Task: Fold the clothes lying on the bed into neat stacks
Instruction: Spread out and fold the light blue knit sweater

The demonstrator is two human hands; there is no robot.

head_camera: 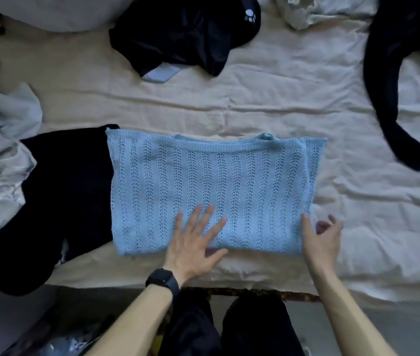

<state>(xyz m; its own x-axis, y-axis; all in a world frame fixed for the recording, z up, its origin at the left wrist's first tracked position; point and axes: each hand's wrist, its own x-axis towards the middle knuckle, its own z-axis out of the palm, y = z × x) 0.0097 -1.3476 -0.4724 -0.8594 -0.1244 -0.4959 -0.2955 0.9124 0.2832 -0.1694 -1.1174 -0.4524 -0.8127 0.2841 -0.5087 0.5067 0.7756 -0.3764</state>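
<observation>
A light blue openwork knit sweater (214, 186) lies folded into a wide rectangle on the cream bed sheet (255, 98), near the bed's front edge. My left hand (193, 242), with a black watch on its wrist, presses flat on the sweater's lower middle with its fingers spread. My right hand (322, 237) is at the sweater's lower right corner. Its thumb lies on top of the knit and its fingers curl in at the edge, pinching it.
A black garment (62, 191) lies spread left of the sweater, partly under it. Crumpled pale cloth (1, 150) sits at the far left. A black garment with a white paw print (186, 34) lies at the back. Another black garment (396, 86) trails down the right side.
</observation>
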